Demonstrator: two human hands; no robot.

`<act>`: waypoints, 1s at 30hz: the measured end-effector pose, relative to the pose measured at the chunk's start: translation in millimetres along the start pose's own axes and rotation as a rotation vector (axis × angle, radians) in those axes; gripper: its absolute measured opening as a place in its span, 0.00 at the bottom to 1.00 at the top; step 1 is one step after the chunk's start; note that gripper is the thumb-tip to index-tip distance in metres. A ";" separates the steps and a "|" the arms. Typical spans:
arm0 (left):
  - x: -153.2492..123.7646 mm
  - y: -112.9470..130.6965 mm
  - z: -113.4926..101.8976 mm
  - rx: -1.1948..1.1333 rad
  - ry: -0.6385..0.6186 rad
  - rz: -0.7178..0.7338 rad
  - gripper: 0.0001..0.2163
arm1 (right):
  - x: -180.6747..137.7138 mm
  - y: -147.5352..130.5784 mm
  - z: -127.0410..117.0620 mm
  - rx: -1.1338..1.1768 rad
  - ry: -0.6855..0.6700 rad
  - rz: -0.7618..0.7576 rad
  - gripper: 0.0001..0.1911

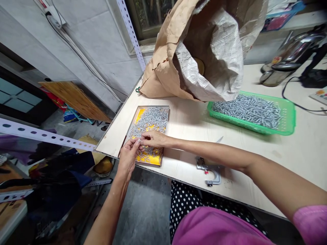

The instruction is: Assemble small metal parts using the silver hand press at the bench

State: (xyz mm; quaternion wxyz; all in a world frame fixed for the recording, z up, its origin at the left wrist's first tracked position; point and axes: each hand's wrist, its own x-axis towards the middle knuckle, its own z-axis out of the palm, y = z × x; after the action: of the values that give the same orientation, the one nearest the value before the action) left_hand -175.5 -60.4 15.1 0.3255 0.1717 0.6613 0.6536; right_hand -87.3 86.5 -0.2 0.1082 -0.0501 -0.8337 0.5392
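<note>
Both hands meet over the near left part of a shallow tray point(168, 117) with a yellow bottom. A heap of small silver metal pieces point(150, 117), slim like screws or pins, covers much of it. My left hand point(129, 153) is closed, thumb and fingertips pinched together. Against it, my right hand point(154, 139) pinches too, reaching in from the right. Whatever is between the fingertips is too small to make out. Several loose metal pieces lie on the yellow near the tray's front edge.
A green plastic basket point(290, 117) full of similar metal pieces stands to the right. Behind the tray leans a large open paper sack point(163, 73) with a white woven lining. A micrometer point(216, 175) lies near the table's front edge. A metal kettle point(288, 58) stands at the back right.
</note>
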 end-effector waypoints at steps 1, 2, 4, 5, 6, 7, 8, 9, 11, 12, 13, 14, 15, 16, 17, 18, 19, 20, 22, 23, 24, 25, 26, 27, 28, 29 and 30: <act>-0.1 1.3 0.6 -0.033 -0.005 -0.026 0.29 | -0.1 -2.9 -1.0 -0.078 0.004 -0.037 0.11; 0.1 2.4 1.0 -0.058 -0.007 -0.045 0.30 | -0.2 -6.0 -1.7 -0.165 0.008 -0.071 0.11; 1.6 3.2 0.0 -0.084 -0.001 -0.059 0.30 | -1.5 -12.2 -2.7 -0.338 0.009 -0.112 0.08; 2.6 2.8 -1.6 -0.079 0.004 -0.057 0.30 | -2.9 -14.7 -3.1 -0.421 0.010 -0.108 0.07; 3.8 1.8 -4.1 -0.054 0.012 -0.049 0.29 | -4.9 -16.7 -3.6 -0.504 0.014 -0.090 0.06; 4.8 0.3 -7.6 -0.006 0.025 -0.036 0.29 | -7.5 -17.9 -4.1 -0.585 0.020 -0.064 0.06; 5.5 -1.5 -11.8 0.070 0.039 -0.019 0.28 | -10.5 -18.3 -4.7 -0.660 0.016 -0.037 0.06; 5.9 -3.3 -16.6 0.170 0.057 0.005 0.26 | -13.8 -17.9 -5.2 -0.727 -0.008 -0.018 0.07; 5.2 -6.8 -26.2 0.429 0.106 0.090 0.21 | -19.9 -15.3 -5.5 -0.818 -0.134 -0.026 0.10; 4.1 -8.2 -30.3 0.564 0.129 0.150 0.18 | -22.2 -13.4 -5.1 -0.847 -0.212 -0.048 0.09; 2.6 -9.3 -33.5 0.685 0.144 0.214 0.16 | -23.8 -11.4 -4.3 -0.868 -0.285 -0.070 0.07; 0.9 -10.3 -35.6 0.786 0.147 0.276 0.15 | -24.6 -9.6 -3.4 -0.883 -0.340 -0.086 0.05; -0.9 -11.2 -36.6 0.860 0.134 0.331 0.14 | -24.7 -7.9 -2.4 -0.893 -0.369 -0.088 0.06; -2.7 -12.3 -36.6 0.909 0.102 0.373 0.13 | -24.4 -6.7 -1.8 -0.898 -0.379 -0.073 0.08; -4.3 -13.5 -35.8 0.937 0.057 0.405 0.12 | -23.8 -5.8 -1.7 -0.895 -0.381 -0.046 0.10; -5.6 -15.2 -34.4 0.956 0.009 0.430 0.12 | -23.2 -5.3 -2.3 -0.888 -0.382 -0.011 0.11; -6.6 -17.2 -32.7 0.973 -0.039 0.451 0.12 | -22.9 -5.2 -3.7 -0.882 -0.370 0.023 0.12; -7.3 -19.6 -30.8 0.996 -0.083 0.469 0.12 | -22.9 -5.3 -5.7 -0.881 -0.342 0.053 0.13; -8.2 -25.4 -27.5 1.066 -0.166 0.487 0.11 | -24.1 -5.8 -11.0 -0.877 -0.250 0.105 0.14; -8.4 -28.3 -26.2 1.112 -0.203 0.490 0.10 | -25.1 -6.2 -13.8 -0.867 -0.197 0.127 0.14; -8.6 -31.0 -25.2 1.160 -0.233 0.493 0.09 | -26.3 -6.6 -16.2 -0.851 -0.153 0.146 0.14; -8.7 -33.2 -24.5 1.207 -0.254 0.496 0.08 | -27.7 -7.1 -18.3 -0.828 -0.127 0.164 0.15; -8.9 -34.6 -23.9 1.252 -0.264 0.499 0.07 | -29.1 -7.8 -19.8 -0.804 -0.118 0.180 0.14; -9.2 -35.2 -23.3 1.294 -0.268 0.502 0.06 | -30.6 -8.5 -20.6 -0.780 -0.119 0.187 0.14; -9.6 -34.9 -22.6 1.333 -0.272 0.503 0.06 | -32.2 -9.3 -20.9 -0.757 -0.125 0.183 0.14; -10.3 -33.7 -21.6 1.367 -0.281 0.504 0.06 | -33.7 -10.1 -20.7 -0.733 -0.137 0.171 0.13; -11.2 -32.0 -20.1 1.397 -0.298 0.505 0.06 | -35.1 -10.9 -20.1 -0.706 -0.147 0.151 0.13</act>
State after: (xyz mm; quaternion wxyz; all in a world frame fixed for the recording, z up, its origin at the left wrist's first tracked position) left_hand -174.1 -85.6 -15.1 0.0676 0.5708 0.8113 0.1069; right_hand -48.1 92.8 13.2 -0.0160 -0.1067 -0.9679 0.2269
